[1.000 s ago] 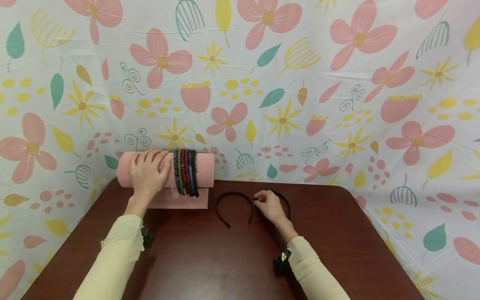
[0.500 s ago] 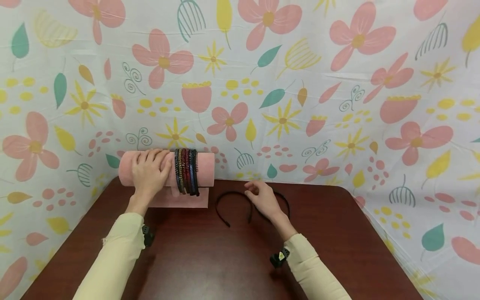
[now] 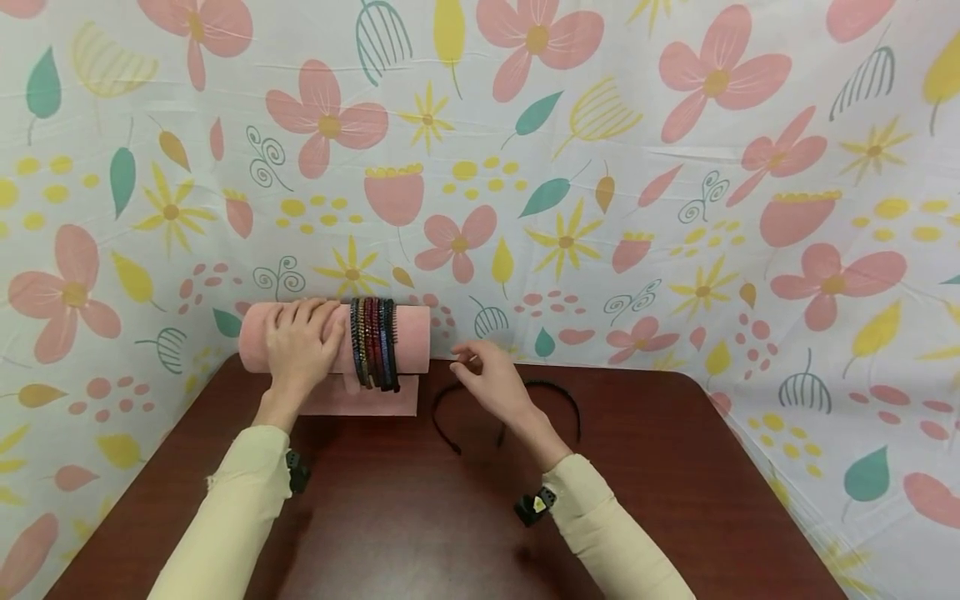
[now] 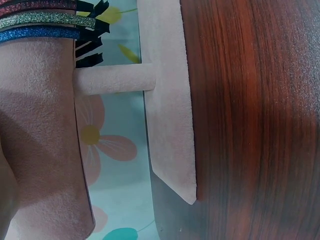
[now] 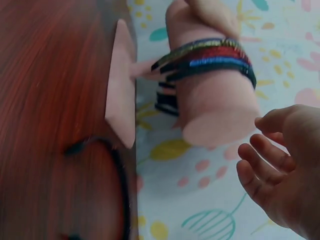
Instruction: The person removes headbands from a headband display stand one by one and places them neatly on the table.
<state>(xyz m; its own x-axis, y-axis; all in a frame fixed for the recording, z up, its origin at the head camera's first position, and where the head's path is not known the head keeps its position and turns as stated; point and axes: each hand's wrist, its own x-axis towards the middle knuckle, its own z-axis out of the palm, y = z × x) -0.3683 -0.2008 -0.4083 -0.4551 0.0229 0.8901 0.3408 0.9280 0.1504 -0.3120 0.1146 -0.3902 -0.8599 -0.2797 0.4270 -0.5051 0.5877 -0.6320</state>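
A pink, fabric-covered headband stand (image 3: 412,340) has a horizontal roll on a post and flat base (image 4: 172,120). Several glittery headbands (image 3: 372,343) sit side by side around the roll, one black with teeth. My left hand (image 3: 302,343) grips the roll near its left end, fingers draped over the top and thumb on the front. Beyond the roll's right end my right hand (image 3: 491,379) hangs in the air with loosely bent fingers and nothing in them. Beneath it two black headbands lie on the table, a left one (image 3: 444,431) and a right one (image 3: 574,407), both partly covered.
The dark reddish-brown wooden table (image 3: 390,517) runs back to a white cloth (image 3: 480,283) printed with flowers. The stand is near the table's back left edge, close to the cloth. Each wrist carries a small black camera.
My right hand has moved left, from the right black headband over the left one toward the stand, its fingers loosening. The left hand has stayed on the roll.
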